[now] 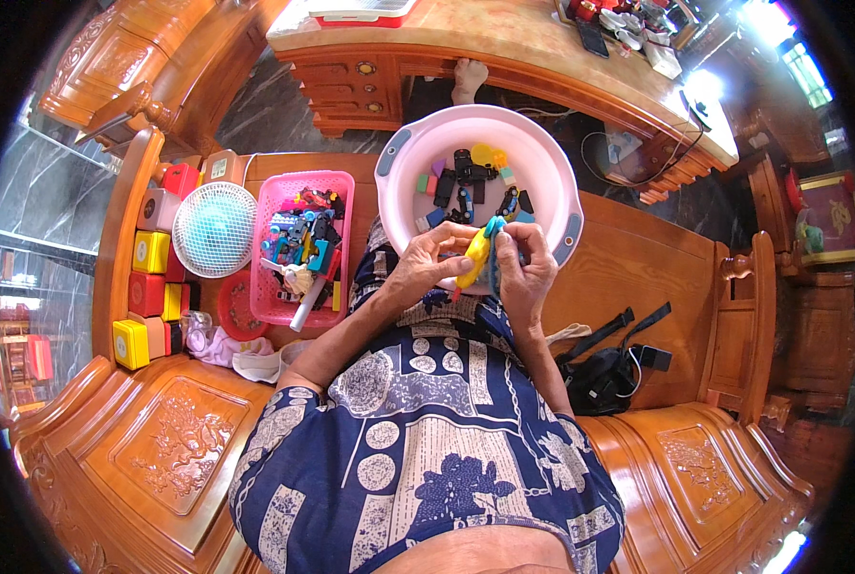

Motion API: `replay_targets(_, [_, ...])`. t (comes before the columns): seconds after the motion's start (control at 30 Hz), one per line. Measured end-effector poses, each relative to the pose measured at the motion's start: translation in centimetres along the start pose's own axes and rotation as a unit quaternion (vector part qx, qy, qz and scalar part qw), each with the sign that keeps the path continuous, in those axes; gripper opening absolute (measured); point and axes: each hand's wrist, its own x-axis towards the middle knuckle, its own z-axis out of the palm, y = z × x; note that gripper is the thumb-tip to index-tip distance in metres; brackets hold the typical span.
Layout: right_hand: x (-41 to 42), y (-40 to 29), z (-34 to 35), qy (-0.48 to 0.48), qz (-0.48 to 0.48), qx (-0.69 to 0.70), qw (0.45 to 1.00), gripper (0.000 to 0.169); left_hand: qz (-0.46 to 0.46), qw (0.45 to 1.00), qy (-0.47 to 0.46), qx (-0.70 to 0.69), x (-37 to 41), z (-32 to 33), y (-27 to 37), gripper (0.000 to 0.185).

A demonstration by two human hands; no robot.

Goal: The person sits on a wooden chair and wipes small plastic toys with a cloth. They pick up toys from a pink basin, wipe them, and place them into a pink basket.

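My left hand [438,255] grips a yellow plastic toy [477,252] with a reddish tip at its lower end. Between the thumb and fingers of my right hand [526,269] is a blue piece that looks like cloth [495,233], pressed against the toy's upper end. Its lower part hangs down and is partly hidden. Both hands are over the near rim of a pale pink plastic tub [553,165], which rests about my lap. Inside it lie toy cars [508,204], black toy parts [463,168], coloured blocks [427,184] and yellow pieces [482,153].
Left of the tub, a pink plastic basket [350,215] holds mixed toys. Beyond it are a white mesh basket [214,229], a red bowl [230,308] and several boxes [151,251]. A black bag [600,380] lies on the wooden bench [635,258] at right. A stone-topped table [485,32] stands ahead.
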Motion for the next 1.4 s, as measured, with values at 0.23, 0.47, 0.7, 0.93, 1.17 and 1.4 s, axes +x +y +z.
replay_targets(0.23, [-0.2, -1.7, 0.2, -0.029, -0.172, -0.111, 0.978, 0.011, -0.036, 0.999, 0.009, -0.019, 0.0, -0.2, 0.2, 0.047])
replay_targets(0.47, [0.0, -1.3, 0.4, -0.020, -0.201, -0.118, 0.972, 0.013, -0.056, 0.997, 0.002, -0.045, -0.2, -0.1, 0.7, 0.041])
replay_targets(0.7, [0.8, 1.1, 0.0, 0.041, -0.077, -0.089, 0.992, 0.006, -0.004, 1.000, -0.018, -0.025, -0.3, 0.2, 0.5, 0.048])
replay_targets(0.93, [1.1, 2.1, -0.3, 0.029, 0.020, -0.044, 0.998, 0.009, 0.011, 0.999, -0.026, -0.023, -0.3, 0.2, 0.6, 0.051])
replay_targets(1.17, [0.7, 1.8, -0.2, 0.020, 0.016, -0.007, 1.000, 0.009, 0.014, 0.999, -0.023, -0.029, -0.2, 0.2, 0.4, 0.052])
replay_targets(1.4, [-0.2, -0.3, 0.0, -0.019, -0.056, -0.051, 0.997, 0.007, 0.013, 0.999, 0.002, -0.031, 0.1, -0.2, -0.2, 0.051])
